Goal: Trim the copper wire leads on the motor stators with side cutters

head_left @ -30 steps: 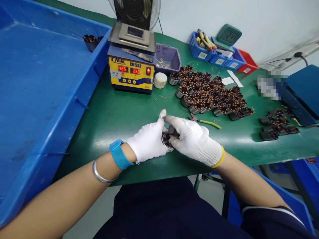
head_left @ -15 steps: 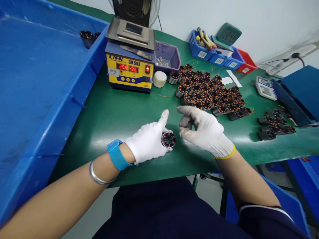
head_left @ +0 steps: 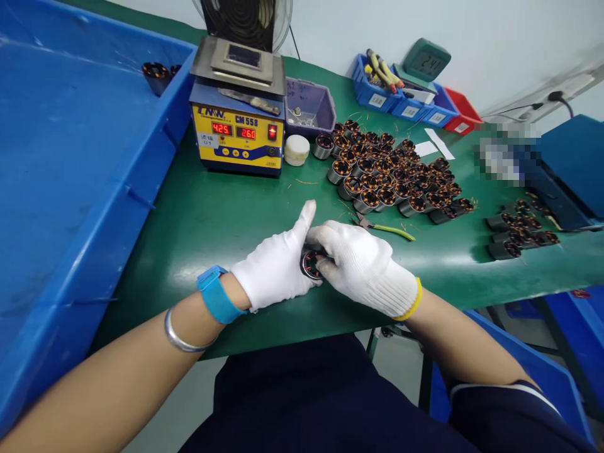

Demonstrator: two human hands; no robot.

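Observation:
In the head view, my white-gloved left hand [head_left: 274, 267] wraps round a motor stator [head_left: 309, 267], a short dark metal ring with copper windings, with the thumb raised. My right hand [head_left: 361, 267], in a knitted glove with a yellow cuff edge, reaches over it from the right. Its thumb and fingers are on the stator's near face and rim, covering part of it. Whether those fingertips also pinch a wire is hidden. Just beyond my right hand lie green-handled cutters [head_left: 394, 231] on the green table [head_left: 226, 220].
Many similar stators [head_left: 377, 167] stand grouped behind the cutters, with more at the right [head_left: 519, 229]. A yellow solder pot unit [head_left: 238, 135] and a round white pad [head_left: 297, 150] are at the back. A large blue bin [head_left: 80, 170] borders the left side; small bins [head_left: 377, 91] line the wall.
My right hand has moved left and down onto the stator, from hovering to its right. The cutters now show on the table. My left hand keeps its hold; the view has shifted slightly.

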